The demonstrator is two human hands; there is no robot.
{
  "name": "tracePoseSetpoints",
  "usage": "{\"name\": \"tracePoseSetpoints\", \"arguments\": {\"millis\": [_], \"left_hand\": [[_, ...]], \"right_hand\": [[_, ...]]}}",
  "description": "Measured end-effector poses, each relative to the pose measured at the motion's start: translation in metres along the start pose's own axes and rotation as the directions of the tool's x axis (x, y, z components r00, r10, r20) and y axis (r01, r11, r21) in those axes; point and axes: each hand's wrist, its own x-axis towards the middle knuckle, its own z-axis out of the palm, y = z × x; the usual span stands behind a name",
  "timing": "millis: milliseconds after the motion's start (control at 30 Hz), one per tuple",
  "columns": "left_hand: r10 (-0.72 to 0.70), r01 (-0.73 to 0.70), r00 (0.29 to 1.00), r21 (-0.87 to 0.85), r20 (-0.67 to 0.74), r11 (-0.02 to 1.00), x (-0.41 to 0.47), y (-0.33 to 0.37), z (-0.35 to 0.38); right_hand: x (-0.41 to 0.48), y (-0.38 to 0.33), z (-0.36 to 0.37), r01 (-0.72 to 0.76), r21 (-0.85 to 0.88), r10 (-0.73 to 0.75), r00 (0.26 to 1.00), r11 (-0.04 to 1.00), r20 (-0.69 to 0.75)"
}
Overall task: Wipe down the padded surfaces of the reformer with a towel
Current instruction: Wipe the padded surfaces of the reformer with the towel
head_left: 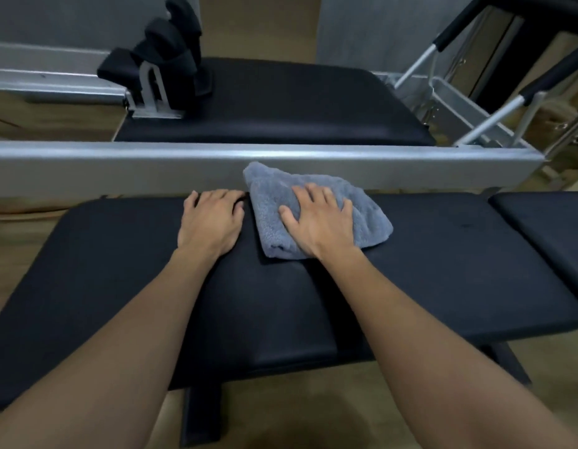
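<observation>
While the left hand [211,222] rests flat on the near black pad [119,270], the right hand [320,222], fingers spread, presses a grey towel [368,215] beside the silver rail [151,163].

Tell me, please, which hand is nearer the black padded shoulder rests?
Left. The left hand lies this side of the shoulder rests; the right hand, on the grey fluffy towel, lies farther right.
</observation>
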Motion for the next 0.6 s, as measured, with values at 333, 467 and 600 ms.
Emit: {"name": "tracePoseSetpoints", "arguments": {"millis": [333, 467, 600], "left_hand": [[0.025, -0.042, 0.976, 0.075, 0.214, 0.996, 0.002, 0.050, -0.022], [0.071, -0.076, 0.979, 0.022, 0.191, 0.997, 0.015, 0.064, -0.020], [0.035, -0.032, 0.995, -0.029, 0.095, 0.999, 0.038, 0.062, -0.017]], "right_hand": [[-0.185, 0.044, -0.027, -0.094, 0.005, 0.093, 0.995, 0.996, 0.030], [-0.196, 0.041, -0.028, -0.165, 0.055, 0.166, 0.986, 0.985, -0.002], [-0.173, 0.038, -0.021, -0.172, -0.016, 0.172, 0.985, 0.985, -0.027]]}}
